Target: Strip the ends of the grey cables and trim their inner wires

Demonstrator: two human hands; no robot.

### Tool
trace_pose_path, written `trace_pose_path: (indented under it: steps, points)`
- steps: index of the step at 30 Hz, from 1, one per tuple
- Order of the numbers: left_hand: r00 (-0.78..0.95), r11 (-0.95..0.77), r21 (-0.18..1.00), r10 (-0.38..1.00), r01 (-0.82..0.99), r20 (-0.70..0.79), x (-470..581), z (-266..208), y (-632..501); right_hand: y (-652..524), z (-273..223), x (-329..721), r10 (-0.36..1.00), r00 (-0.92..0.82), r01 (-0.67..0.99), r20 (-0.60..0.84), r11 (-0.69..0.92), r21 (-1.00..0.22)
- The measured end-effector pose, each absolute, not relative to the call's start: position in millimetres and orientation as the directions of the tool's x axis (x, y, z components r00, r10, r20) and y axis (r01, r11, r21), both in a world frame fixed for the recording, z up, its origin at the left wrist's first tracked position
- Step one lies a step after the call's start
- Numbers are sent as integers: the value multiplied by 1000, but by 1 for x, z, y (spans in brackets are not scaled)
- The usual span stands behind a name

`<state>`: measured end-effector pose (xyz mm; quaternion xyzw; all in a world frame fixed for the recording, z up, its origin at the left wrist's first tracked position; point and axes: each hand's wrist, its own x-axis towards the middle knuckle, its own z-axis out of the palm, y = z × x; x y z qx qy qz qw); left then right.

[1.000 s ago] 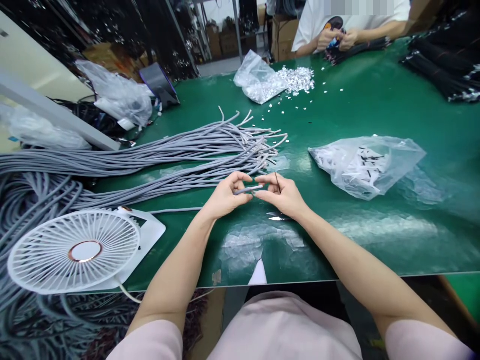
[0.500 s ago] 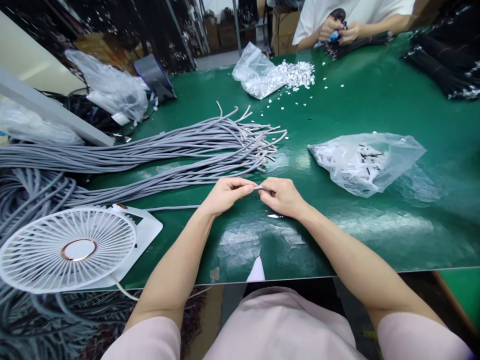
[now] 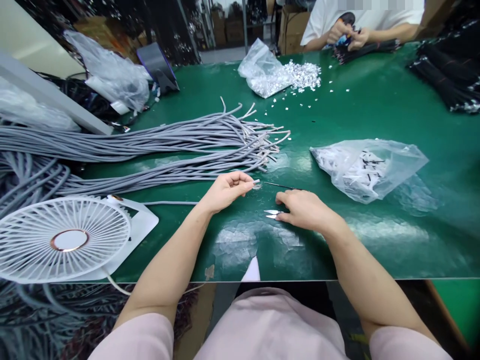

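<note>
My left hand (image 3: 229, 191) pinches the end of a grey cable (image 3: 170, 203) between thumb and fingers. The cable's pale, frayed tip (image 3: 257, 185) sticks out past the fingertips, with fine strands spreading below it. To its right, my right hand (image 3: 302, 207) is low over the table, fingers curled around a pair of thread snips (image 3: 273, 214). The snips' two blades point left and stand apart; their handles are hidden under the hand. A thin dark pointed tool (image 3: 279, 185) lies just beyond the right hand, its tip towards the cable end.
Bundled grey cables (image 3: 180, 145) stretch across the left. A white fan (image 3: 69, 240) stands at the near left. Plastic bags hold white pieces (image 3: 369, 167) and small shiny parts (image 3: 264, 75). Across the green table (image 3: 375, 110), a co-worker's hands (image 3: 348, 37) work beside black cables (image 3: 450, 75).
My right hand has let go of the cable end and moved right, onto the thread snips. My left hand still holds the cable, whose frayed tip now shows. The view has shifted slightly.
</note>
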<state>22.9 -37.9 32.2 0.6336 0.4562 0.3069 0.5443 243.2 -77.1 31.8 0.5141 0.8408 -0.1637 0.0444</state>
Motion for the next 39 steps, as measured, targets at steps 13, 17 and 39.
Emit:
trace_pose_path:
  steps: [13, 17, 39]
  points:
    - [411, -82, 954, 910, 289, -47, 21, 30, -39, -71, 45, 250, 877, -480, 351, -1, 191, -917]
    - [440, -117, 944, 898, 310, -33, 24, 30, -41, -76, 43, 236, 868, -477, 76, -139, -117, -990]
    - [427, -257, 897, 900, 360, 87, 27, 28, -44, -80, 30, 217, 859, -439, -28, -263, -306, -952]
